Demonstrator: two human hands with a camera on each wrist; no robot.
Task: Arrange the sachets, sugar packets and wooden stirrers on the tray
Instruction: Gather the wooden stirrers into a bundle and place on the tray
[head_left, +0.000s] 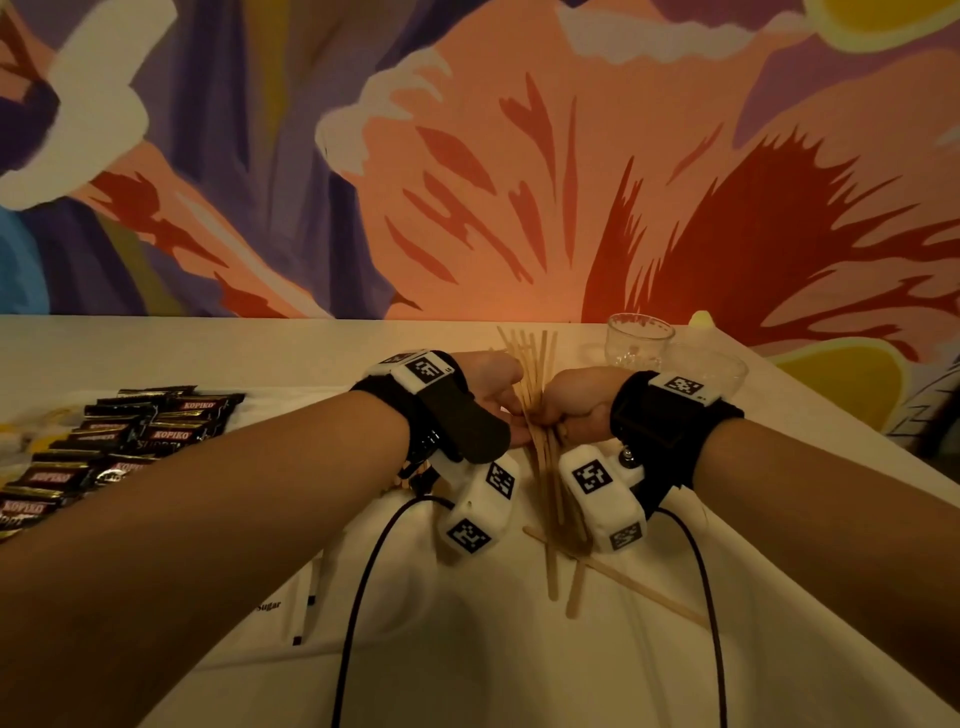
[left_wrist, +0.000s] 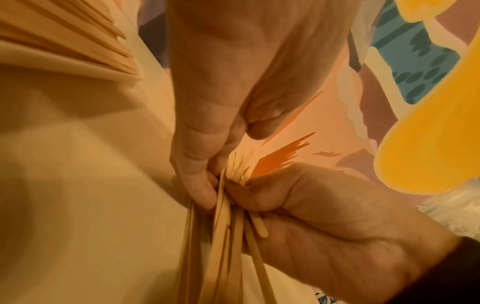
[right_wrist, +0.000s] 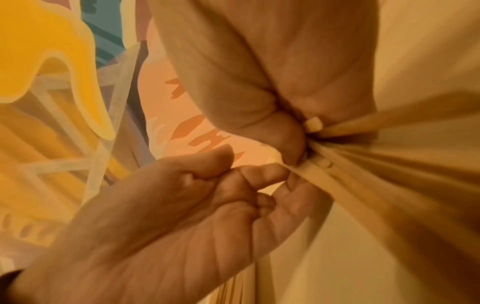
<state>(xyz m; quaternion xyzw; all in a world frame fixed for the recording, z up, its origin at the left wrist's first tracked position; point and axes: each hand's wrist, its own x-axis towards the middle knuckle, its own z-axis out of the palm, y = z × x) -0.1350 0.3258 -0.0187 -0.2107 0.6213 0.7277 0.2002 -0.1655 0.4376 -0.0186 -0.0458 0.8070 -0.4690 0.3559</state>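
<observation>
A bundle of wooden stirrers (head_left: 540, 457) stands nearly upright over the table, fanning out above and below my hands. My left hand (head_left: 511, 410) and right hand (head_left: 548, 415) meet at its middle, and both grip it. In the left wrist view my left hand (left_wrist: 207, 195) pinches the stirrers (left_wrist: 223, 236) from above, with the right hand (left_wrist: 249, 195) curled round them. The right wrist view shows the right hand (right_wrist: 296, 152) clamped on the stirrers (right_wrist: 342, 170). Dark Kopiko sachets (head_left: 130, 441) lie in rows at the left. White sugar packets (head_left: 298, 608) peek out under my left forearm.
A few loose stirrers (head_left: 628, 577) lie crossed on the white cloth below my hands. Two clear glass cups (head_left: 636, 340) (head_left: 706, 366) stand at the back right near the table's edge. More stirrers (left_wrist: 64, 41) lie fanned beside my left wrist. Black cables hang from both wrists.
</observation>
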